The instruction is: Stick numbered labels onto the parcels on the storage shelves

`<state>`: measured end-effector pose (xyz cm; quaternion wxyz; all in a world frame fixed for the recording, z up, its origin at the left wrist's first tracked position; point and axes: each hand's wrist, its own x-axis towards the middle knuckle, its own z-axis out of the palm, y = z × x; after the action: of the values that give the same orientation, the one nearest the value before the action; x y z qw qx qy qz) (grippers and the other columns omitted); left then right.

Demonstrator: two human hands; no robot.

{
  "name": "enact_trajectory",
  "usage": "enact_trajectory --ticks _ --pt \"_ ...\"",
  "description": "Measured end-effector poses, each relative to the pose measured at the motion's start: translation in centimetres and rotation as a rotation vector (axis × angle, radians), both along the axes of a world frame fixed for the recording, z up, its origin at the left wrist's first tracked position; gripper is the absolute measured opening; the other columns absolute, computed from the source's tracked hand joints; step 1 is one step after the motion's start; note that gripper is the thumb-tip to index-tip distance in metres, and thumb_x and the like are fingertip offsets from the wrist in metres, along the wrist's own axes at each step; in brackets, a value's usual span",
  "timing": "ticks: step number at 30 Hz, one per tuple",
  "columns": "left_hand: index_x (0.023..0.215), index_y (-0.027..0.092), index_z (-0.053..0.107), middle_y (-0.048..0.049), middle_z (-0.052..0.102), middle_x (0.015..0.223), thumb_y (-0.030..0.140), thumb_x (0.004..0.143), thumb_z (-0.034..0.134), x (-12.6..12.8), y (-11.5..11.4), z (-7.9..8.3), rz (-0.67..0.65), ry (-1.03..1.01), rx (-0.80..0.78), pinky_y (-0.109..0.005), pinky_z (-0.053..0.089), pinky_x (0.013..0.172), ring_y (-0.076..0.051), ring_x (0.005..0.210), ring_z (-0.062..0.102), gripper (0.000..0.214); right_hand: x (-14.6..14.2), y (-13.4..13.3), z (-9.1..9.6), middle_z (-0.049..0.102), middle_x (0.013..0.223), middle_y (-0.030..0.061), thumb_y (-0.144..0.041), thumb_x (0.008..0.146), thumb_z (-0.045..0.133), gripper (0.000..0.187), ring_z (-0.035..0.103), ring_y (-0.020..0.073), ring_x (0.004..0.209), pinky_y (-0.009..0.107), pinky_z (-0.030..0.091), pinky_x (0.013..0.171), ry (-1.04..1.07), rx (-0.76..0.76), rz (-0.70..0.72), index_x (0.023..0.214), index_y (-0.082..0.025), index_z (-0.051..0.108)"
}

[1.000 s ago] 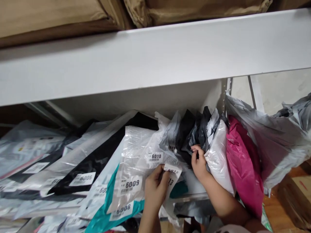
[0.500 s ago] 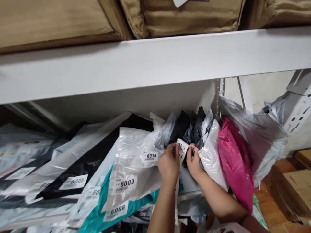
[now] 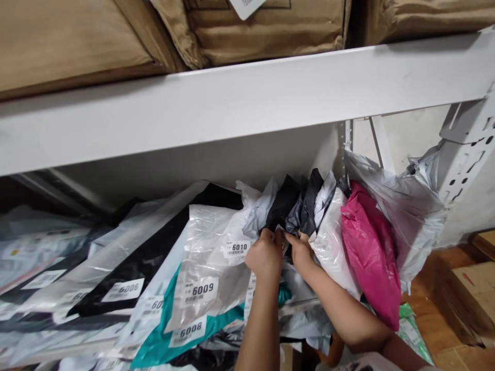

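Note:
My left hand [image 3: 266, 256] and my right hand [image 3: 302, 253] are close together in front of the dark plastic bags, both with fingers pinched. Between them a shaded number label [image 3: 284, 246] shows partly, its digits mostly covered by my fingers. The fingertips touch, or nearly touch, a black plastic bag [image 3: 284, 198]. To the left of my left hand is a whitish bag labelled 6010 [image 3: 236, 248]. A printed paper strip [image 3: 250, 298] shows beside my left wrist. Right of my right hand stands a white plastic bag [image 3: 333, 239], then a pink bag [image 3: 369, 245].
More labelled bags lean leftward, among them a clear one marked 6009 [image 3: 201, 289], a teal one [image 3: 154, 346] and a black one [image 3: 154, 268]. A white shelf beam [image 3: 240, 111] crosses above, with cardboard boxes [image 3: 266, 31] on it. A grey bag [image 3: 417, 211] bulges by the rack post [image 3: 467, 139].
The 6012 label, readable between my hands before, is now mostly hidden. My fingers have drawn closer together against the dark bags. The view has shifted slightly right.

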<state>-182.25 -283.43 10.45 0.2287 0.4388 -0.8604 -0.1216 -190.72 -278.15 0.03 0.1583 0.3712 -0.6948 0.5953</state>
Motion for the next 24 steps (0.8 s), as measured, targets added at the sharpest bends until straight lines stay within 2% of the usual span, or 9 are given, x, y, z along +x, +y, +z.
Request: enact_trajectory --ticks 4,7,11,17,20,24 --pt "0.109 0.022 0.074 -0.0134 0.078 0.090 0.047 0.098 0.047 0.8 -0.1 0.3 -0.102 0.006 0.026 -0.031 0.037 0.061 -0.032 0.087 0.072 0.038 0.4 -0.7 1.3 0.075 0.087 0.0065 -0.037 0.096 0.056 0.030 0.070 0.0258 0.087 0.038 0.057 0.085 -0.317 -0.006 0.089 0.104 -0.020 0.079" --pt "0.113 0.023 0.074 -0.0136 0.079 0.094 0.039 0.097 0.049 1.2 -0.1 0.6 -0.152 -0.007 0.063 -0.032 0.040 0.063 -0.033 0.090 0.073 0.034 0.9 -0.6 2.7 0.077 0.088 0.0068 -0.040 0.096 0.057 0.030 0.071 0.0252 0.088 0.035 0.057 0.083 -0.470 -0.025 0.112 0.098 -0.018 0.078" --pt "0.103 0.020 0.073 -0.0150 0.078 0.087 0.045 0.099 0.045 1.5 0.3 0.5 -0.080 -0.022 0.073 -0.032 0.040 0.061 -0.035 0.088 0.073 0.038 1.4 -0.2 4.0 0.078 0.094 0.0059 -0.032 0.093 0.062 0.021 0.071 0.0244 0.098 0.033 0.054 0.091 -0.525 0.019 0.116 0.095 -0.019 0.078" --pt "0.116 0.020 0.069 -0.0131 0.079 0.091 0.035 0.098 0.049 3.5 0.8 -0.2 -0.159 -0.017 0.156 -0.029 0.043 0.065 -0.030 0.090 0.074 0.031 1.9 -0.1 4.9 0.080 0.092 0.0066 -0.028 0.091 0.060 0.021 0.072 0.0247 0.098 0.031 0.053 0.091 -0.629 0.061 0.095 0.091 -0.018 0.079" --pt "0.105 0.020 0.070 -0.0137 0.078 0.088 0.039 0.099 0.048 4.3 0.9 0.0 -0.102 -0.047 0.175 -0.030 0.039 0.063 -0.032 0.089 0.074 0.030 1.9 -0.2 4.7 0.080 0.096 0.0069 -0.028 0.087 0.064 0.018 0.072 0.0263 0.105 0.035 0.051 0.099 -0.606 0.037 0.073 0.090 -0.019 0.079" --pt "0.084 0.023 0.066 -0.0076 0.074 0.071 0.048 0.093 0.055 5.5 1.3 -0.5 -0.054 -0.028 0.182 -0.029 0.036 0.058 -0.029 0.074 0.072 0.028 1.4 -0.7 3.3 0.080 0.102 0.0065 -0.035 0.085 0.067 0.021 0.071 0.0275 0.109 0.038 0.050 0.103 -0.506 -0.015 0.092 0.094 -0.021 0.080"
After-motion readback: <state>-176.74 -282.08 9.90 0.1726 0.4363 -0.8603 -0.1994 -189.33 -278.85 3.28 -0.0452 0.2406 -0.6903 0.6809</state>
